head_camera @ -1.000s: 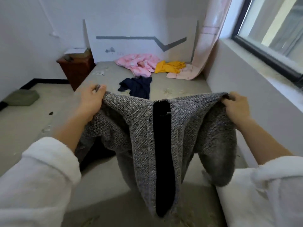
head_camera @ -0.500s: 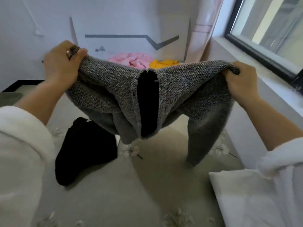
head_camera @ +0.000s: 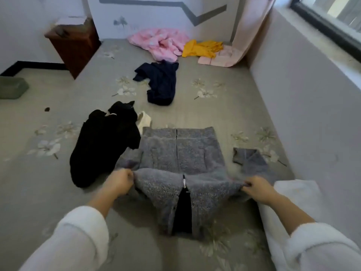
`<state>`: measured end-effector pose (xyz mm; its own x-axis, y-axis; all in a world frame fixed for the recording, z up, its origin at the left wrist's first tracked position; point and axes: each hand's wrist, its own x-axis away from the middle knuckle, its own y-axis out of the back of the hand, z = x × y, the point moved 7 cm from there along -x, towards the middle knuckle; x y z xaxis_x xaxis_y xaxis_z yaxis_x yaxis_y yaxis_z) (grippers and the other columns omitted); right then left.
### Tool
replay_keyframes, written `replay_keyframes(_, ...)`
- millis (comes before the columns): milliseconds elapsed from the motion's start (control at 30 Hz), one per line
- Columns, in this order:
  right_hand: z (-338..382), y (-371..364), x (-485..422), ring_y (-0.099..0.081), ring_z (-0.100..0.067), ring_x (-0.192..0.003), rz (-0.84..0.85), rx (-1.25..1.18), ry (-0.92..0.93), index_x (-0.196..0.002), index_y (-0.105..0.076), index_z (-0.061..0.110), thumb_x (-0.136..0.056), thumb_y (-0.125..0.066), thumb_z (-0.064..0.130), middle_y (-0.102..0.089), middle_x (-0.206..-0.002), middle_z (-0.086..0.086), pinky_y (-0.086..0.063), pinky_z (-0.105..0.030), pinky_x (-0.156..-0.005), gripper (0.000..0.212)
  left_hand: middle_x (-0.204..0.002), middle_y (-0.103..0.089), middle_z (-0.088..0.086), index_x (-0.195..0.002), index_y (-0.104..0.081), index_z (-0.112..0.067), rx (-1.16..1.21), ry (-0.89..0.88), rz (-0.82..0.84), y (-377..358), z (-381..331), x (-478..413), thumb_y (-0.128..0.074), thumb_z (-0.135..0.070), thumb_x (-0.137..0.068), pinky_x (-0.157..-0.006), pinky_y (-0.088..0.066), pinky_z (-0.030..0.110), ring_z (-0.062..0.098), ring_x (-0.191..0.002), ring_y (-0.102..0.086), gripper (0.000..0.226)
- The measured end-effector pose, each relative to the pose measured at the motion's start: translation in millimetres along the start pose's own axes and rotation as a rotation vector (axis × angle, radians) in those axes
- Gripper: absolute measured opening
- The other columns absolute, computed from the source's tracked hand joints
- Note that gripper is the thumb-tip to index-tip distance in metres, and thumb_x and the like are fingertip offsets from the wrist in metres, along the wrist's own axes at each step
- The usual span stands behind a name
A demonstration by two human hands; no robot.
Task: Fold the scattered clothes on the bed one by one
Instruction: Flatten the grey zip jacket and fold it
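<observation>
A grey knitted cardigan (head_camera: 181, 153) lies spread on the bed (head_camera: 224, 114) in front of me, hem end away from me, its dark lining showing at the open front. My left hand (head_camera: 119, 181) grips its left shoulder. Gripping the right shoulder is my right hand (head_camera: 257, 187). One grey sleeve (head_camera: 252, 161) lies out to the right. Other clothes are scattered on the bed: a black garment (head_camera: 101, 145) at the left, a navy one (head_camera: 160, 83) in the middle, a pink one (head_camera: 160, 42) and a yellow one (head_camera: 201, 48) at the far end.
A white cloth (head_camera: 144, 119) peeks out beside the black garment. A white pillow (head_camera: 293, 194) lies by my right arm. A brown nightstand (head_camera: 74, 40) stands left of the bed, a pink curtain (head_camera: 248, 30) hangs at the far right, and a wall with a window sill runs along the right.
The cardigan was held up in the air; now both hands have lowered it flat onto the bed, still gripping its shoulders. My view has tipped down toward the bed.
</observation>
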<state>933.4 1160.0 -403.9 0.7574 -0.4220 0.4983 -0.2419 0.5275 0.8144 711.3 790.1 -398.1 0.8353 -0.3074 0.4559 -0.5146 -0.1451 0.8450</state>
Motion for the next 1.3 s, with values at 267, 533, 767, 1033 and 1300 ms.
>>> replay_keyframes(267, -57, -102, 36, -0.037, -0.038, -0.123, -0.338, -0.163, -0.524, -0.130, -0.046, 0.011, -0.091, -0.060, 0.034, -0.035, -0.136, -0.019, -0.035, -0.050, -0.099, 0.047, -0.062, -0.041, 0.003, -0.066, -0.055, -0.004, 0.187, 0.270, 0.494, -179, 55, 50, -0.049, -0.011, -0.091, -0.046, -0.029, 0.022, 0.014, -0.053, -0.037, 0.027)
replay_keyframes(533, -65, -233, 52, -0.044, -0.026, -0.066, -0.083, -0.798, -0.783, -0.096, -0.053, 0.004, -0.093, -0.042, 0.001, -0.051, -0.078, -0.014, -0.033, -0.035, -0.065, 0.012, -0.116, -0.057, 0.018, -0.125, -0.050, 0.003, 0.318, 0.243, 0.566, -283, 28, 66, -0.041, -0.011, -0.099, -0.085, -0.045, 0.033, 0.022, -0.098, -0.052, 0.031)
replay_keyframes(767, -33, -253, 10, -0.054, -0.030, -0.105, 0.059, -0.657, -0.373, -0.114, -0.059, 0.005, -0.081, -0.053, 0.003, -0.056, -0.117, -0.012, -0.040, -0.030, -0.086, 0.034, -0.102, -0.060, 0.013, -0.138, -0.040, -0.017, 0.605, 0.267, 0.183, -301, 25, 40, -0.059, -0.012, -0.088, -0.096, -0.039, 0.035, 0.032, -0.103, -0.051, 0.054)
replay_keyframes(1033, -6, -189, 16, -0.059, -0.006, -0.081, -0.101, -0.961, -0.260, -0.092, -0.063, 0.019, -0.096, -0.053, 0.021, -0.065, -0.086, 0.009, -0.042, -0.021, -0.068, 0.011, -0.077, -0.068, -0.001, -0.085, -0.072, -0.010, 0.758, 0.020, 0.212, -229, 1, 42, -0.068, -0.035, -0.086, -0.071, -0.047, 0.029, 0.011, -0.073, -0.062, 0.024)
replay_keyframes(1300, -50, -292, 103, -0.070, -0.030, -0.094, 0.606, -0.925, -0.677, -0.113, -0.065, 0.002, -0.088, -0.067, 0.031, -0.074, -0.096, -0.013, -0.053, -0.047, -0.092, 0.038, -0.062, -0.068, 0.003, -0.064, -0.072, -0.013, 0.476, 0.321, 1.013, -296, 72, 151, -0.075, -0.041, -0.058, -0.058, -0.045, 0.024, 0.011, -0.057, -0.059, 0.029)
